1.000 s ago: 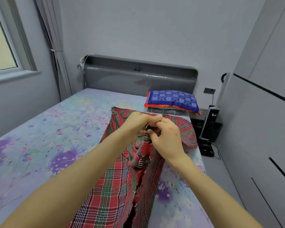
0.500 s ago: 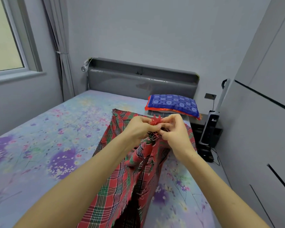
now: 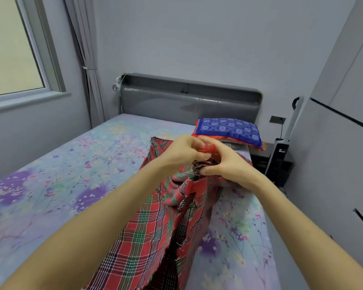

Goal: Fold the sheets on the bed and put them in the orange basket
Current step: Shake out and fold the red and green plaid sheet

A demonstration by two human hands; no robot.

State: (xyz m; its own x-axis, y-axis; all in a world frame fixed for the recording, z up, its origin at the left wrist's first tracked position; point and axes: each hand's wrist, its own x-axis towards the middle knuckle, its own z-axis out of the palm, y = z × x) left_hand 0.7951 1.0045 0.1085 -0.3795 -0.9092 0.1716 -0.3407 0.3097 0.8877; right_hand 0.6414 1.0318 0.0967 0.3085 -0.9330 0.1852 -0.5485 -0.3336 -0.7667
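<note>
Ahead, toward twelve o'clock, the left hand (image 3: pixel 181 155) and right hand (image 3: pixel 225 165) meet, each pinching the bunched edge of the red plaid sheet (image 3: pixel 147 237), a thin woven cloth with frayed hems trailing in a long crumpled strip over the floral bed (image 3: pixel 71 164). At one o'clock lies a rectangular blue patterned pillow (image 3: pixel 228 130), orange-trimmed.

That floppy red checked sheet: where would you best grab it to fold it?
Probably its upper edge, pinched from above, as the left hand and right hand do now. The red plaid sheet trails limp and narrow onto the bed, so that edge likely controls the rest.
</note>
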